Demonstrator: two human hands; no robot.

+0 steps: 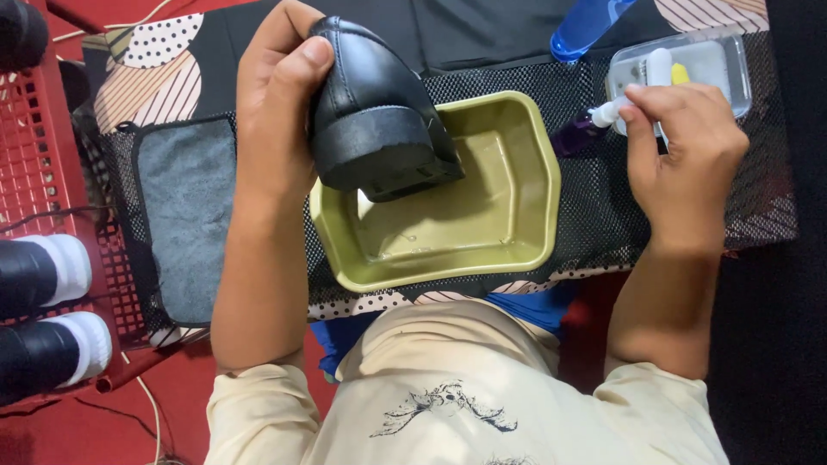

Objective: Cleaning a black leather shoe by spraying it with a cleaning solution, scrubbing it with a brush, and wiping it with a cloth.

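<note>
My left hand (276, 95) grips a black leather shoe (370, 112) by its heel end, sole facing me, held over an olive-green plastic basin (517, 232). The basin holds a thin film of liquid. My right hand (685, 146) is closed around the white top of a small purple bottle (577, 133) that lies just right of the basin on a black mesh mat (603, 215).
A grey cloth (185, 215) lies left of the basin. A clear plastic box (715, 65) with small items and a blue bottle (586, 26) sit at the back right. A red crate (34, 155) and two black-and-white shoes (47, 310) are at the left.
</note>
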